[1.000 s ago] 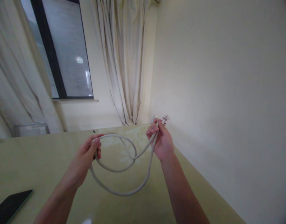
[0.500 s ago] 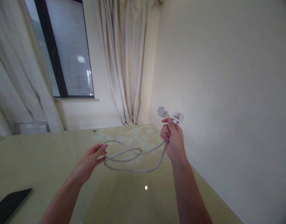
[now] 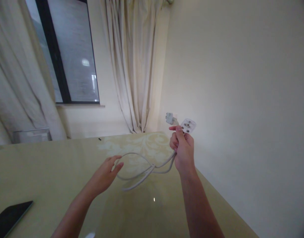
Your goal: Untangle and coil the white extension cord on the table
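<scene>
My right hand (image 3: pixel 182 149) is raised above the right side of the table and closed round both ends of a white power cable (image 3: pixel 142 168). The three-pin plug (image 3: pixel 188 126) and the smaller connector (image 3: pixel 170 118) stick up out of my fist. The cable hangs down from that hand in loose loops just over the glossy table (image 3: pixel 55 172). My left hand (image 3: pixel 106 174) is beside the loops on the left, fingers stretched out, its fingertips at the cable.
A dark phone (image 3: pixel 10 217) lies at the table's near left edge. Behind the table are a window (image 3: pixel 67 53), cream curtains (image 3: pixel 134 62) and a bare wall (image 3: pixel 241 99) close on the right.
My right hand lifted the cable ends up and right. The wide loop shrank into smaller hanging loops. My left hand let go of its grip and its fingers opened.
</scene>
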Demonstrator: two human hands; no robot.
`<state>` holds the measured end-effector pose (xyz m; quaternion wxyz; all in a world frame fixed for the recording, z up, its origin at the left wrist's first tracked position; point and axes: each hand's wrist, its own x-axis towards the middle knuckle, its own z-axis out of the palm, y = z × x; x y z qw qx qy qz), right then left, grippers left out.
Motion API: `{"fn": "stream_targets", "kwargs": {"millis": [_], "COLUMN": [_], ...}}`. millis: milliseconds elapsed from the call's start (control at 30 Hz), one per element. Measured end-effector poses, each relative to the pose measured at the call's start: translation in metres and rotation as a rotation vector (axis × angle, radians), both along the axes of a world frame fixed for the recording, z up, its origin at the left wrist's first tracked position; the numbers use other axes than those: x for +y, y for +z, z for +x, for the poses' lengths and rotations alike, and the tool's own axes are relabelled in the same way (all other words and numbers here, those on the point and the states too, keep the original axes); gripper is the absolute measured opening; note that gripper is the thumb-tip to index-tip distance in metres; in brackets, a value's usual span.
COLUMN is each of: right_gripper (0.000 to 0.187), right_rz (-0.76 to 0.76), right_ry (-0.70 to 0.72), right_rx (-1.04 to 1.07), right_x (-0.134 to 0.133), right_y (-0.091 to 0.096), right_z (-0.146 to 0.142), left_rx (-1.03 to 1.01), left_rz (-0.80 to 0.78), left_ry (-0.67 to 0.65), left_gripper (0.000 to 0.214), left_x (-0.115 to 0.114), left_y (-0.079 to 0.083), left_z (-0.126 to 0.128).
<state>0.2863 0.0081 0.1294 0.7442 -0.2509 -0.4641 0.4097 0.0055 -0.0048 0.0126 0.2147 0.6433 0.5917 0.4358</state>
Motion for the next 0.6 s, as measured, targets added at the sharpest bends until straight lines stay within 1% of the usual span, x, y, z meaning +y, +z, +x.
{"fn": "stream_targets", "kwargs": {"millis": [67,100,133,200,267,300,333,367,433,467,533,600], "right_gripper": [0.043,0.044,0.046,0.049,0.050,0.051,0.051,0.050,0.049,0.048,0.045,0.043], "right_rz": [0.006,0.007,0.008,0.010,0.014,0.014,0.014,0.012,0.014,0.018,0.034,0.053], "right_ry": [0.007,0.009,0.009,0.011,0.017,0.022,0.023,0.022,0.012,0.007,0.003,-0.006], "right_rx": [0.001,0.002,0.004,0.008,0.009,0.007,0.003,-0.002,-0.004,0.001,0.021,0.041], "right_x": [0.000,0.000,0.000,0.000,0.000,0.000,0.000,0.000,0.000,0.000,0.000,0.000], "right_y": [0.000,-0.001,-0.001,-0.002,-0.003,-0.004,-0.004,-0.003,-0.002,-0.001,0.001,0.003], "right_z": [0.000,0.000,0.000,-0.001,-0.002,-0.002,-0.001,-0.001,0.003,0.005,0.009,0.014], "left_rx": [0.088,0.112,0.123,0.146,0.183,0.186,0.162,0.109,-0.073,-0.193,-0.466,-0.773], "left_rz": [0.042,0.039,0.015,-0.081,-0.119,-0.122,-0.144,-0.185,-0.292,-0.325,-0.314,-0.271], "left_ry": [-0.029,-0.077,-0.142,-0.324,-0.470,-0.497,-0.503,-0.494,-0.458,-0.435,-0.344,-0.197], "left_gripper": [0.053,0.052,0.052,0.053,0.050,0.043,0.037,0.035,0.039,0.039,0.036,0.027], "left_x": [-0.007,-0.013,-0.019,-0.032,-0.041,-0.043,-0.042,-0.039,-0.030,-0.024,-0.012,-0.001], "left_y": [0.005,0.009,0.014,0.019,0.017,0.012,0.007,0.001,-0.008,-0.010,-0.009,-0.006], "left_z": [0.014,0.023,0.034,0.057,0.080,0.089,0.096,0.099,0.097,0.092,0.072,0.047]}}
